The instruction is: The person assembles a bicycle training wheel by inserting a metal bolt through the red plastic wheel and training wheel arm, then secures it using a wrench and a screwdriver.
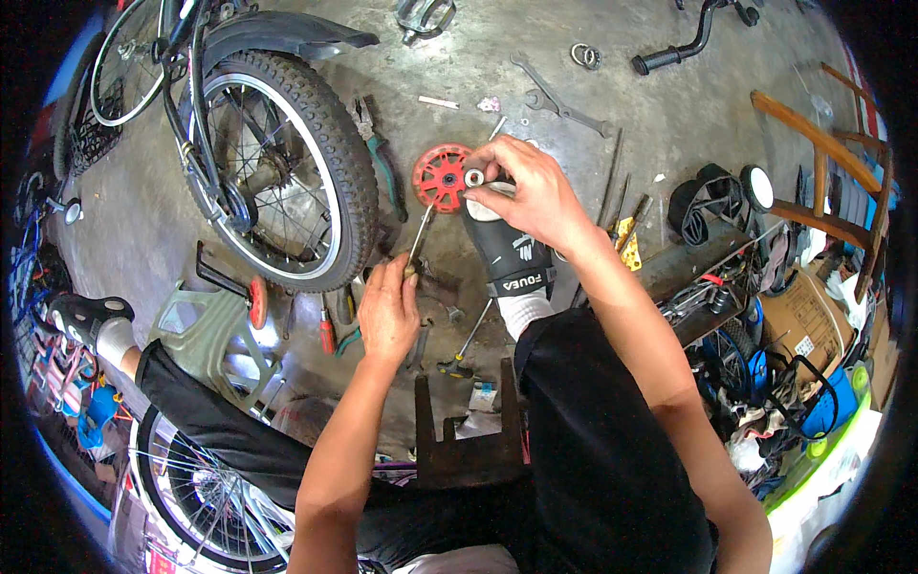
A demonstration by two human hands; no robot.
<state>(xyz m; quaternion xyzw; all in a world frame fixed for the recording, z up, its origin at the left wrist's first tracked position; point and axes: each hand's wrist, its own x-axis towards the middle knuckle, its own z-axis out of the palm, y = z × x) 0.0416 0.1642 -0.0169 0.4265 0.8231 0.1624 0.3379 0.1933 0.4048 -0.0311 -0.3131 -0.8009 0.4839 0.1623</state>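
Note:
My left hand (pixel 387 306) is closed around the handle of a screwdriver (pixel 421 234). The thin metal shaft points up toward a small red spoked wheel (pixel 427 175) that lies flat on the floor; whether its tip touches the wheel I cannot tell. Between the thumb and fingers of my right hand (pixel 531 191) is a small metal ring that looks like a bearing (pixel 474 178), just right of the wheel's hub and above my black shoe (pixel 512 253). The fingers partly cover the shoe's toe.
A bicycle's front wheel (pixel 356 172) stands at the left. Pliers (pixel 382 167), wrenches (pixel 564 110) and a red-handled screwdriver (pixel 327 333) lie around the red wheel. A grey-green plastic stool (pixel 206 330) is lower left; a cardboard box (pixel 808 320) and a wooden chair (pixel 818 220) are right.

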